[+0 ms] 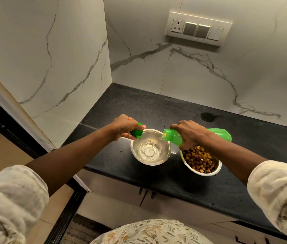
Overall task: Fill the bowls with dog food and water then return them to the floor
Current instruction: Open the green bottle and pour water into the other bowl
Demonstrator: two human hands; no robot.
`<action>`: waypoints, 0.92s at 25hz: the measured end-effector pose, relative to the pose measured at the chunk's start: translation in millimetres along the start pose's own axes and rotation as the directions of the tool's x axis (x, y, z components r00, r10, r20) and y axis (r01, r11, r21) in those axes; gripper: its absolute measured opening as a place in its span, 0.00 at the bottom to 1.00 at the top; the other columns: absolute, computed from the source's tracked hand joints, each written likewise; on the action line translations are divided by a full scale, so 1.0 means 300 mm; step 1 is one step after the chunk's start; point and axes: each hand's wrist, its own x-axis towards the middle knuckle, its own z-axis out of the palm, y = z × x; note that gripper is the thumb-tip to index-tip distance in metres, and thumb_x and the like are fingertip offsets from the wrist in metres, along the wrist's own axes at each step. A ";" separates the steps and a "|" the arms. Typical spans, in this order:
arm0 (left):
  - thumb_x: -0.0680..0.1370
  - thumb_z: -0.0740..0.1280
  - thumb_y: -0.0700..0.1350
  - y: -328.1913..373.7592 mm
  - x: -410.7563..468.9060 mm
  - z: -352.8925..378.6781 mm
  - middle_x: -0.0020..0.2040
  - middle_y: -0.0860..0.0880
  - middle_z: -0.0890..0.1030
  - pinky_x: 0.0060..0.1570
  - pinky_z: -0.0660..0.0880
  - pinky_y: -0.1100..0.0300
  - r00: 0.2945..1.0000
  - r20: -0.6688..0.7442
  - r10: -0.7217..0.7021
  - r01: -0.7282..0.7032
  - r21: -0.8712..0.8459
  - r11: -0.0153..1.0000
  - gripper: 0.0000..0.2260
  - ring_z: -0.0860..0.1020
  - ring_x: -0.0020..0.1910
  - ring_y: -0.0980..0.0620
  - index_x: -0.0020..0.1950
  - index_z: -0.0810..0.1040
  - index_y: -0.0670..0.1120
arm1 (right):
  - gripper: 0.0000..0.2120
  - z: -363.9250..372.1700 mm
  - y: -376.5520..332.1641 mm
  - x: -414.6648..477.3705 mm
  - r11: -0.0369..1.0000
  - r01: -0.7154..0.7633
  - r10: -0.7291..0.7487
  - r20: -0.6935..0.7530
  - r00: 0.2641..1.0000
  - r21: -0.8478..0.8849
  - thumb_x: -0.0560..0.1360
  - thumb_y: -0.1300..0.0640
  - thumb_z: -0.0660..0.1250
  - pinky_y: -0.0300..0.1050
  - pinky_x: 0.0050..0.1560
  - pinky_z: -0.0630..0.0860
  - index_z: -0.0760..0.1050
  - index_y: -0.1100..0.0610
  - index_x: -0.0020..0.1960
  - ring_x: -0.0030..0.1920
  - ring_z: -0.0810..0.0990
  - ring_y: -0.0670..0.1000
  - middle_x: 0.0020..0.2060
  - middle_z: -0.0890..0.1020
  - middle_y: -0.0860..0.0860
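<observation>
The right hand (pixel 190 133) grips a green bottle (pixel 216 134) tipped on its side. Water (pixel 155 144) runs from its mouth into the left bowl (pixel 150 147), a shiny metal one with a little water at the bottom. The left hand (pixel 124 126) holds the green cap (pixel 137 132) tight, just over that bowl's left rim. The right bowl (pixel 200 162), just beside it, is full of brown dog food (pixel 198 160). Both bowls sit near the front edge of the black counter (pixel 139 106).

Left sleeve (pixel 11 199), 8 o'clock; right sleeve (pixel 278 191), 4 o'clock: cream, floral print, bunched. Matching shirt front (pixel 149 232), 6 o'clock.
</observation>
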 end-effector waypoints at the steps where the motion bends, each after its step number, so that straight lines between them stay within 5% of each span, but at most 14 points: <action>1: 0.74 0.79 0.44 -0.001 0.001 0.000 0.53 0.41 0.83 0.48 0.86 0.51 1.000 0.000 0.001 -0.001 0.001 1.000 0.12 0.84 0.52 0.44 0.53 0.83 0.41 | 0.45 0.000 0.001 0.000 1.000 0.002 -0.002 -0.001 1.000 -0.004 0.64 0.43 0.80 0.45 0.41 0.77 0.67 0.51 0.77 0.45 0.78 0.54 0.52 0.79 0.54; 23: 0.73 0.79 0.44 -0.001 -0.001 0.012 0.58 0.39 0.83 0.53 0.85 0.48 1.000 0.013 -0.004 0.005 -0.008 1.000 0.18 0.84 0.57 0.42 0.60 0.83 0.39 | 0.45 -0.033 -0.006 -0.032 0.999 -0.004 0.004 -0.002 1.000 -0.040 0.65 0.44 0.81 0.47 0.44 0.80 0.67 0.52 0.77 0.48 0.78 0.54 0.55 0.80 0.55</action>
